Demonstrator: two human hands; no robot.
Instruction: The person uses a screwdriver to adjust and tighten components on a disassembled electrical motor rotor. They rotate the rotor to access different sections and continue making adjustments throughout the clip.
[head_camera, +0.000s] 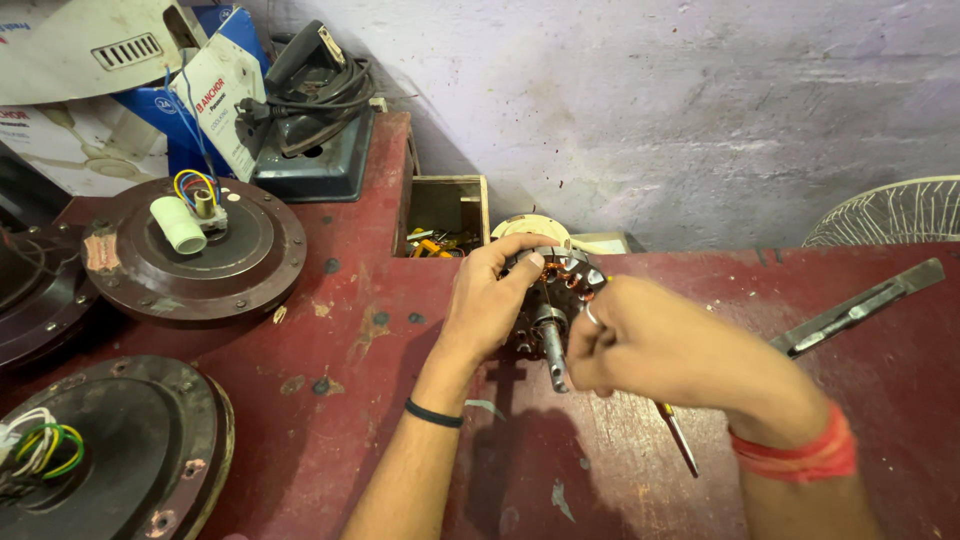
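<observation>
Fingers of left hand grasping 1 motor stator, right hand clenching 1 screwdriver

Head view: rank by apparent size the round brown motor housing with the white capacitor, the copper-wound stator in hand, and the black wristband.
1. Round brown motor housing
2. Copper-wound stator, partly hidden by both hands
3. Black wristband

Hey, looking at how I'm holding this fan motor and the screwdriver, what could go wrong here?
The stator is held off the bench in your left hand alone, so a hard push could twist it loose. The screwdriver in your right hand works close to the copper windings; a slip might nick them, or jab your left fingers.
</observation>
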